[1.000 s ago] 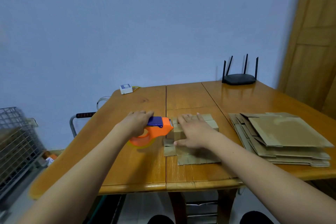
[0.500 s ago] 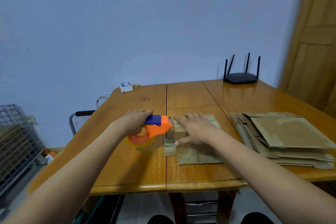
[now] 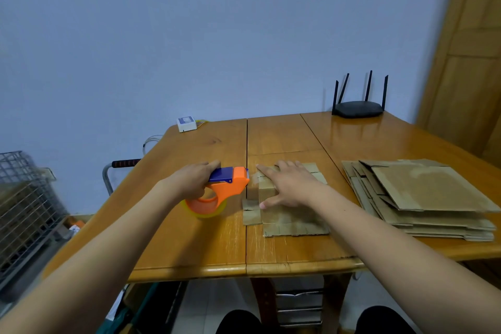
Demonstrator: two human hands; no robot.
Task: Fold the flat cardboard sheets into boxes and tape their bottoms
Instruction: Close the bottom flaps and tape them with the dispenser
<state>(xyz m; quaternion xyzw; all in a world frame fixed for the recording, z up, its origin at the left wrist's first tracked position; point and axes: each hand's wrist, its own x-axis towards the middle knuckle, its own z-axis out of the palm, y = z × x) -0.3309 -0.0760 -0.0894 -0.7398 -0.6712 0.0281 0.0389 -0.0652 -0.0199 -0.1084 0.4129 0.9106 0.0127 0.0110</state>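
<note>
Left hand (image 3: 193, 180), closed around orange-and-blue plastic tape dispenser (image 3: 221, 191), brings it beside small brown cardboard box (image 3: 273, 194); our right hand (image 3: 291, 184), open-palmed, grasping nothing, pins bottom flaps flat for taping.

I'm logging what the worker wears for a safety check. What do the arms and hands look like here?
Both forearms are bare, with no sleeves in view. The left hand and right hand wear no gloves; no rings, watch or wristbands show.
</note>
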